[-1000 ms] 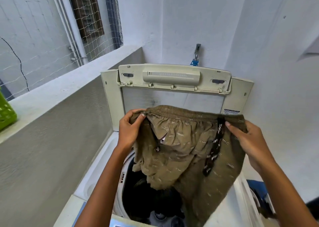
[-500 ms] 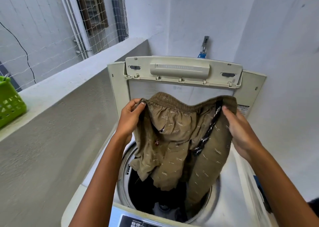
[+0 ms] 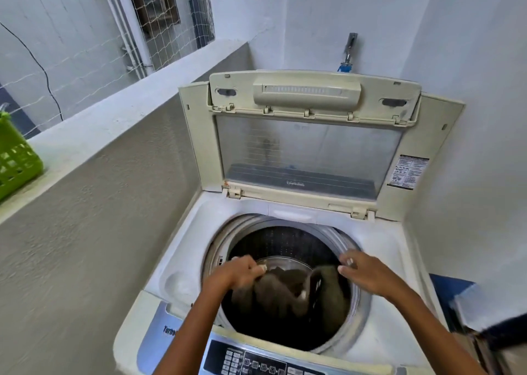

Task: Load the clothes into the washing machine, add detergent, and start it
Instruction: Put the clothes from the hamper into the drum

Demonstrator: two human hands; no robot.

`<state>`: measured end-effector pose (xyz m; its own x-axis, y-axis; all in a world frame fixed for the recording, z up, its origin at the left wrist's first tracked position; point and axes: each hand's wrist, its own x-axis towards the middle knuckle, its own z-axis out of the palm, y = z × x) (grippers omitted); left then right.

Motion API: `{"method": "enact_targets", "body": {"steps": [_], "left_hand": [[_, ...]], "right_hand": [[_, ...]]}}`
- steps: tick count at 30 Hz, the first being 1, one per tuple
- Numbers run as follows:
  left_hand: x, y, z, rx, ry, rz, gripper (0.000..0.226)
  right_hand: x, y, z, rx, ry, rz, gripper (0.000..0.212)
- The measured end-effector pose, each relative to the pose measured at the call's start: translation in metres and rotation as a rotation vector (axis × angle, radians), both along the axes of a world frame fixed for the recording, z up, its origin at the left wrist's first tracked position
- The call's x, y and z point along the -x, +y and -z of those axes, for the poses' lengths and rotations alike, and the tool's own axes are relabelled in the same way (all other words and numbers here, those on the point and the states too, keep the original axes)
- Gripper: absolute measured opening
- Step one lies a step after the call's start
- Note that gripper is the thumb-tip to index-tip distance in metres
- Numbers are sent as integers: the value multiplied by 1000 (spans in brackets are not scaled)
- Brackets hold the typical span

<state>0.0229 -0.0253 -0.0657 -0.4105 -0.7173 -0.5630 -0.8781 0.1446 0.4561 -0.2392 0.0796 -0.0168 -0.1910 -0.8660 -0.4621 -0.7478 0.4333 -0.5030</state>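
Olive shorts (image 3: pixel 288 292) hang betw. both hands inside drum (image 3: pixel 285 243), long axis left-right; left hand (image 3: pixel 242 272) pinches them, right hand (image 3: pixel 368 275) grip blurred, can't tell.

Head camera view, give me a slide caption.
Both hands, left and right, lower olive shorts into the open washing machine.

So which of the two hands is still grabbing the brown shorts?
The left hand: its fingers curl round the brown shorts over the drum. The right hand has its fingers spread loose beside them.
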Motion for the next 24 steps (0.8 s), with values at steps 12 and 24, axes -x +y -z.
{"method": "enact_targets", "body": {"steps": [12,24], "left_hand": [[27,39,0,-45,163,65,41],[114,100,-19,-27,508,164,26]], "right_hand": [[-9,15,36,107,-141,22,16],[17,93,22,361,-478,259,15]]}}
